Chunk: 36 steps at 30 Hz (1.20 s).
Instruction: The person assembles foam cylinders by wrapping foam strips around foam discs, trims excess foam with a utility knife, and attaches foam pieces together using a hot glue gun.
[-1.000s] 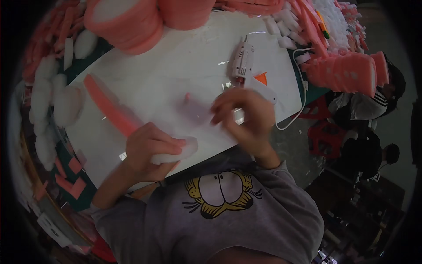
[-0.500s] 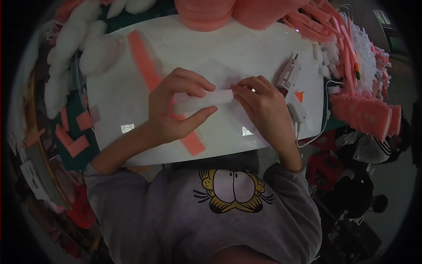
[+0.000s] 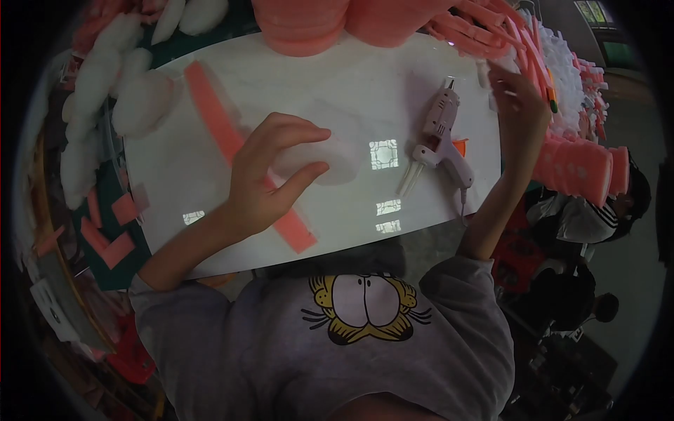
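Observation:
My left hand curls around a pale white foam piece, thumb below it and fingers above; its outline blends into the white tabletop. Under that wrist passes a flat pink foam strip, lying slantwise on the table. My right hand is stretched out to the far right edge, beside small white foam pieces and long pink strips. Its fingers look bent and somewhat apart, slightly blurred, with nothing visible in them. A white glue gun lies left of that hand, its nozzle pointing away from me.
Large pink foam rolls stand at the table's back edge. White fluffy pieces are heaped at the left, above pink scraps. An orange item sits by the glue gun, whose cord runs off the right edge. Another person is at the right.
My right hand has let go of the white foam piece and moved right and away, to the pile at the edge. My left hand stays around the piece. The view has shifted slightly.

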### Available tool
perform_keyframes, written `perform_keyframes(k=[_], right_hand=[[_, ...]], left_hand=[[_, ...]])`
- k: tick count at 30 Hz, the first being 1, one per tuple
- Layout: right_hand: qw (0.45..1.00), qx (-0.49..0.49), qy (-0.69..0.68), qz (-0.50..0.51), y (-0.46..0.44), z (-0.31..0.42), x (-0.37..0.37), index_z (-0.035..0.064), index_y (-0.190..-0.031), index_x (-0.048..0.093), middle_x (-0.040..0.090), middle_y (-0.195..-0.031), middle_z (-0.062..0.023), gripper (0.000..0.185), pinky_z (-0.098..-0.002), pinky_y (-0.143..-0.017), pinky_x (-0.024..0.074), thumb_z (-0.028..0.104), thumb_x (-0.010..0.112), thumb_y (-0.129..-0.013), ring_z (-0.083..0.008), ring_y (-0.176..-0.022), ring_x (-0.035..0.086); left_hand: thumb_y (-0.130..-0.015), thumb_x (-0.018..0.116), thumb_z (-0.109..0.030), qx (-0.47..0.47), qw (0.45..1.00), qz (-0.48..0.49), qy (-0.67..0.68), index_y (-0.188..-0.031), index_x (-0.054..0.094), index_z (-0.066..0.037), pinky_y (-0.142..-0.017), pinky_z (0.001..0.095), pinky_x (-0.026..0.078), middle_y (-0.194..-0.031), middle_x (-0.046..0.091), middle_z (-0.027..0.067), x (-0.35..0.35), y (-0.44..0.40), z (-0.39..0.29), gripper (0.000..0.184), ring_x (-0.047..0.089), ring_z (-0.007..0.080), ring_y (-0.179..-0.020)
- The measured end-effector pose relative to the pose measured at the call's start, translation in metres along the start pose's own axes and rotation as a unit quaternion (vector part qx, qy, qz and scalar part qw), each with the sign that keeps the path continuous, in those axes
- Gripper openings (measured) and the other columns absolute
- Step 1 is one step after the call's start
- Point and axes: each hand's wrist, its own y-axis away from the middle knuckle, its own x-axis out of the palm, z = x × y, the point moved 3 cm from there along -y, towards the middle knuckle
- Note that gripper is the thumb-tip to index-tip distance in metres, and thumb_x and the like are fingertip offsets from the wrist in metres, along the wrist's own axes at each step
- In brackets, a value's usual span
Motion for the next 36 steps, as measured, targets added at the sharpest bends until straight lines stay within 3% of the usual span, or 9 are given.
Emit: perform_keyframes(k=[2, 6, 8, 9, 14, 18, 24, 26, 36], right_hand=[[0.993, 0.002, 0.11, -0.035, -0.037, -0.06, -0.015, 0.0015, -0.098, 0.068, 0.068, -0.087, -0.012, 0.02, -0.0275, -0.068, 0.0523, 0.002, 0.056, -0.082, -0.0171, -0.074, 0.065], [0.998, 0.041, 0.011, 0.041, -0.095, -0.189, -0.002, 0.0036, -0.099, 0.068, 0.067, -0.091, -0.0161, 0.021, -0.0302, -0.068, 0.0518, 0.013, 0.057, -0.084, -0.0229, -0.077, 0.066], [0.994, 0.028, -0.085, 0.07, -0.097, -0.181, 0.001, 0.0032, -0.098, 0.068, 0.067, -0.092, -0.0177, 0.021, -0.0307, -0.067, 0.0516, 0.015, 0.058, -0.084, -0.025, -0.078, 0.066], [0.996, 0.042, 0.043, 0.064, -0.093, -0.18, -0.003, 0.0031, -0.099, 0.068, 0.067, -0.091, -0.0165, 0.022, -0.0306, -0.067, 0.0513, 0.015, 0.057, -0.085, -0.0247, -0.077, 0.066], [0.978, 0.0, 0.202, -0.053, -0.049, -0.106, -0.023, 0.0017, -0.097, 0.068, 0.068, -0.085, -0.0098, 0.019, -0.0268, -0.066, 0.0489, 0.013, 0.059, -0.084, -0.017, -0.072, 0.064], [0.98, 0.052, -0.189, 0.043, 0.014, -0.03, -0.021, -0.0025, -0.084, 0.065, 0.063, -0.079, -0.0051, 0.008, -0.0201, -0.063, 0.0423, 0.004, 0.066, -0.078, -0.0072, -0.069, 0.055], [0.906, 0.006, -0.278, 0.32, 0.106, 0.095, 0.023, -0.0019, -0.091, 0.061, 0.059, -0.087, -0.0097, 0.024, -0.0277, -0.066, 0.0464, 0.001, 0.071, -0.069, -0.0198, -0.074, 0.057], [0.907, -0.155, -0.26, 0.293, 0.129, 0.122, 0.056, 0.0013, -0.107, 0.057, 0.054, -0.103, -0.0127, 0.041, -0.0336, -0.07, 0.0475, 0.007, 0.071, -0.069, -0.0256, -0.084, 0.056], [0.934, -0.001, -0.224, 0.279, 0.146, 0.125, 0.079, 0.0049, -0.118, 0.055, 0.049, -0.106, -0.0138, 0.047, -0.0341, -0.069, 0.0476, -0.002, 0.062, -0.072, -0.0256, -0.082, 0.055]], left_hand=[[-0.07, 0.07, 0.003, -0.006, 0.997, 0.039, -0.071, -0.099, 0.059, -0.004, -0.073, 0.0298, 0.047, -0.097, 0.057, 0.0095, 0.002, -0.003, -0.004, 0.032, 0.058, 0.0218, -0.089], [-0.071, 0.069, 0.003, -0.03, 0.998, 0.032, -0.055, -0.096, 0.059, -0.003, -0.073, 0.029, 0.046, -0.095, 0.056, 0.0091, 0.005, 0.0, -0.003, 0.027, 0.057, 0.0213, -0.088], [-0.071, 0.068, 0.003, -0.043, 0.999, 0.016, -0.021, -0.096, 0.059, -0.004, -0.073, 0.0276, 0.045, -0.095, 0.054, 0.0082, 0.006, 0.002, 0.0, 0.028, 0.056, 0.0199, -0.088], [-0.071, 0.068, 0.003, -0.043, 0.999, 0.015, -0.021, -0.096, 0.059, -0.004, -0.073, 0.0276, 0.045, -0.095, 0.054, 0.0082, 0.007, 0.003, 0.002, 0.028, 0.056, 0.0199, -0.088], [-0.071, 0.069, 0.004, -0.084, 0.996, 0.005, 0.028, -0.095, 0.055, -0.006, -0.072, 0.0254, 0.044, -0.095, 0.052, 0.0065, 0.009, 0.006, 0.011, 0.029, 0.054, 0.0157, -0.087], [-0.072, 0.069, 0.004, -0.084, 0.996, 0.008, 0.005, -0.096, 0.053, -0.006, -0.07, 0.0248, 0.043, -0.097, 0.052, 0.0057, 0.004, 0.005, 0.011, 0.031, 0.054, 0.0141, -0.087], [-0.077, 0.066, 0.003, -0.016, 0.994, -0.105, 0.0, -0.108, 0.047, -0.005, -0.084, 0.0257, 0.04, -0.11, 0.048, 0.0064, -0.02, -0.002, 0.018, 0.038, 0.049, 0.0139, -0.1], [-0.083, 0.061, -0.002, -0.039, 0.969, -0.245, 0.021, -0.116, 0.044, -0.003, -0.091, 0.0264, 0.036, -0.116, 0.046, 0.007, -0.034, -0.006, 0.021, 0.037, 0.046, 0.0146, -0.105], [-0.089, 0.055, -0.012, -0.068, 0.926, -0.365, 0.065, -0.12, 0.043, -0.002, -0.09, 0.0305, 0.042, -0.117, 0.049, 0.0088, -0.087, -0.031, -0.013, 0.035, 0.052, 0.0165, -0.105]])
